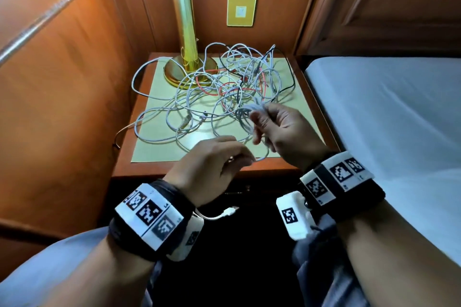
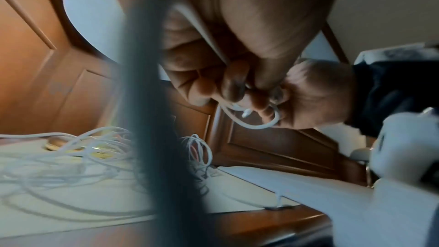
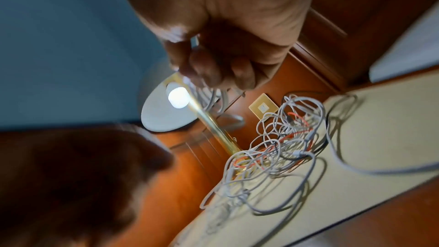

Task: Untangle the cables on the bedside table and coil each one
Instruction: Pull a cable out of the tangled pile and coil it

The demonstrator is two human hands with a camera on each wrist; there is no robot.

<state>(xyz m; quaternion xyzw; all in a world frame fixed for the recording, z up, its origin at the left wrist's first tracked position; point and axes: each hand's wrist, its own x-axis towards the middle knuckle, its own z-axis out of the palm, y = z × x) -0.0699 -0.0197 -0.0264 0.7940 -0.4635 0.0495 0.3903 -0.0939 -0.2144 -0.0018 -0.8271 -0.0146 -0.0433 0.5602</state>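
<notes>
While your right hand (image 1: 279, 129) grips the small bunch of white cable loops (image 1: 252, 113), your left hand (image 1: 212, 159) pinches its strand just nearer; the tangled pile of cables (image 1: 224, 87) lies beyond, on the wooden bedside table (image 1: 139, 157).

From my wrist cam the left hand (image 2: 213, 67) fills the top middle of the frame, fingers curled round a white cable (image 2: 202, 31) that loops out below the fingertips. The right hand (image 2: 316, 93) sits touching it, centre right. Lower left there's a blurry tangle of cables (image 2: 71, 166) on the pale table mat (image 2: 237, 191). A dark, blurred strap (image 2: 152, 100) cuts down the middle.
</notes>
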